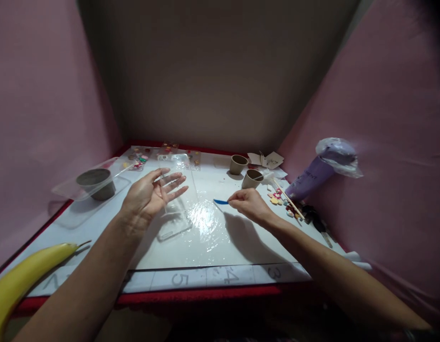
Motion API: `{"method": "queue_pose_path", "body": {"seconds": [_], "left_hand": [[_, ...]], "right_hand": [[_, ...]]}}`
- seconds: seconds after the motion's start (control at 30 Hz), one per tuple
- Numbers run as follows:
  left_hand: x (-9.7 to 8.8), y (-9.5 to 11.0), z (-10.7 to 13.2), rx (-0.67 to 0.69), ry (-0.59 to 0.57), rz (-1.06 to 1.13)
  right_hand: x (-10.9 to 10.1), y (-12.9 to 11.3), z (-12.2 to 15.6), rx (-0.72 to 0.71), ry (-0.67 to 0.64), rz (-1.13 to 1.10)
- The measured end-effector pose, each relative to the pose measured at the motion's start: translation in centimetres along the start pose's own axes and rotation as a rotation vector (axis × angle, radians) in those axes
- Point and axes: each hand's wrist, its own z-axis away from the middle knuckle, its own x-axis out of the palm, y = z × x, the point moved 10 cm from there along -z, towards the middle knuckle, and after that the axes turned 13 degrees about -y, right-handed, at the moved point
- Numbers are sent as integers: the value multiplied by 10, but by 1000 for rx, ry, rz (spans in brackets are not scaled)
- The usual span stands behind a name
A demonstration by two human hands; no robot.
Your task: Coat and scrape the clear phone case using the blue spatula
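Observation:
My left hand (154, 194) is raised with its palm turned up and fingers spread, holding nothing that I can make out. Behind and below it lies clear plastic shaped like a phone case (174, 228); the hand hides its middle, so I cannot tell if it is one piece or two. My right hand (250, 203) pinches a small blue plastic knife (220, 202), its blade pointing left over the white sheet (220, 249). Just below the blade, a shiny clear film (205, 218) reflects the light.
Two grey-brown cups (238, 165) stand at the back. Another cup (105, 187) sits by a clear plastic container (70, 190) on the left. A banana (34, 266) is front left. Small charms (276, 199), a wooden stick (289, 199) and a purple bag-topped cylinder (312, 173) are right.

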Motion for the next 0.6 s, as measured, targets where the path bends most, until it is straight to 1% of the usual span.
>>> {"method": "queue_pose_path", "body": {"seconds": [0.07, 0.1, 0.17, 0.3, 0.37, 0.43, 0.53, 0.6], "left_hand": [[-3, 4, 0, 28, 26, 3], [-5, 5, 0, 35, 35, 4], [-6, 6, -1, 46, 48, 10], [-9, 7, -1, 46, 64, 21], [-10, 7, -1, 43, 70, 18], [-10, 8, 0, 45, 74, 15], [-9, 9, 2, 47, 77, 17], [-8, 10, 3, 52, 79, 14]], "right_hand": [[-6, 1, -7, 0, 48, 33], [-3, 2, -10, 0, 43, 35], [11, 1, -12, -5, -4, 21], [46, -9, -6, -25, -145, -24], [51, -13, -6, -38, -192, -56], [40, -12, -10, -37, -149, -53], [12, -7, -18, -25, 0, 15], [8, -5, -22, -25, 31, 37]]}}
